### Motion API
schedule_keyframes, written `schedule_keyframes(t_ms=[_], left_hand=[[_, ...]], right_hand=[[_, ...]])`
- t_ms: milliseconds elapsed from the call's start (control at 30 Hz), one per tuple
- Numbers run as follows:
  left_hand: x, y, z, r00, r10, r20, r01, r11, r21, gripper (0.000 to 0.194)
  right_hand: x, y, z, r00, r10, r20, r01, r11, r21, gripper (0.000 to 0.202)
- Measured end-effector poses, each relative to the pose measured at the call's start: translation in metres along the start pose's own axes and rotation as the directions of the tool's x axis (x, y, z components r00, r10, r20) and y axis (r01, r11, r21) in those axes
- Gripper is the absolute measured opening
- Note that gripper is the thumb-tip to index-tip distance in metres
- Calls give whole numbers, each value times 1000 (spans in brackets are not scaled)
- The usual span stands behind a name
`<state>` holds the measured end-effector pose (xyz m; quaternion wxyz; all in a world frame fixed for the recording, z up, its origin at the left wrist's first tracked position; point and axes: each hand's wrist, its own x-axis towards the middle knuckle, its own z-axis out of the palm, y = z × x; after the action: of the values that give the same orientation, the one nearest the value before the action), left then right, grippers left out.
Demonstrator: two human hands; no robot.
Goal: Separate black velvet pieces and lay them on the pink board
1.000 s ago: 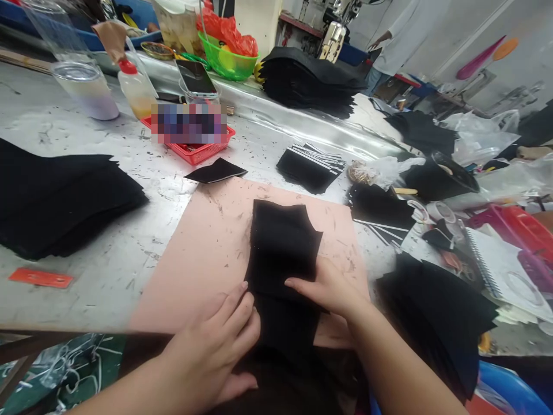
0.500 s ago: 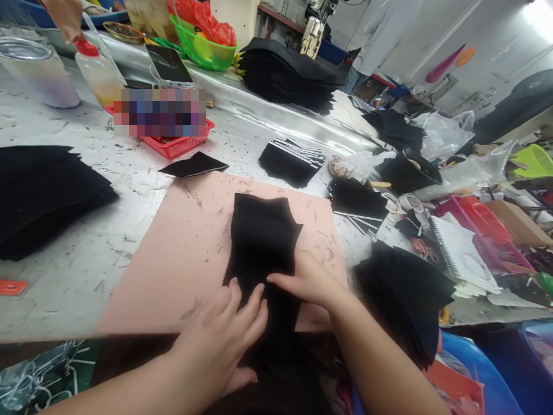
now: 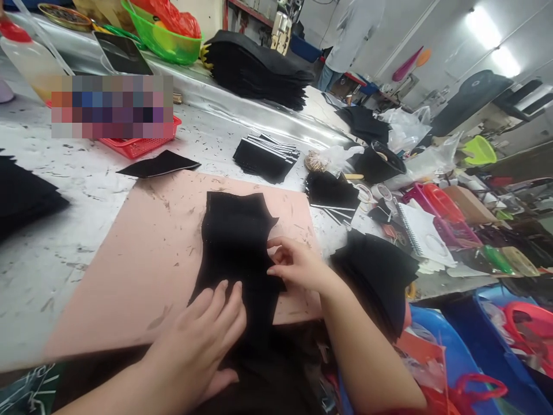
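A black fabric piece [image 3: 235, 236] with shaped side edges lies on a pink board [image 3: 142, 259]; its lower end reaches the table's front edge. My left hand [image 3: 203, 328] rests on its lower part, fingers stretched and thumb apart, holding nothing. At the piece's right edge is my right hand [image 3: 302, 268]. Its thumb tip touches the fabric while the bent index finger stands apart above it; the other fingers curl behind and are partly hidden.
Black stacks with white strips [image 3: 265, 158] lie beyond the board. To the right are a black fabric pile [image 3: 375, 276] and a spiral notebook [image 3: 421, 236]. A red basket [image 3: 138, 144] stands back left. Blue bins [image 3: 462, 351] sit below the table's right side.
The view has swung right, so everything sits further left. My right hand's fingers have lifted and bent off the fabric edge; my left hand stays on the piece.
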<state>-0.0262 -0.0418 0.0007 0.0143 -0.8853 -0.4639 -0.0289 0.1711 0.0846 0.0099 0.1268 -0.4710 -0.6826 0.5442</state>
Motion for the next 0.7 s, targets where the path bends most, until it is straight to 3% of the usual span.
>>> schedule_keyframes(t_ms=[200, 333, 467, 700], left_hand=[[7, 0, -1, 999, 27, -31, -27, 1000, 2, 73], [16, 7, 1, 992, 112, -52, -111, 993, 25, 75], [26, 14, 3, 988, 154, -15, -153, 987, 52, 78], [36, 16, 12, 966, 255, -47, -254, 967, 24, 82]], right_hand=[[-2, -1, 2, 999, -23, -43, 20, 997, -79, 35], [-2, -1, 4, 997, -42, -66, 33, 992, -125, 35], [-1, -1, 5, 996, -51, -76, 37, 983, -177, 33], [-1, -11, 5, 995, -49, -84, 14, 927, -376, 30]])
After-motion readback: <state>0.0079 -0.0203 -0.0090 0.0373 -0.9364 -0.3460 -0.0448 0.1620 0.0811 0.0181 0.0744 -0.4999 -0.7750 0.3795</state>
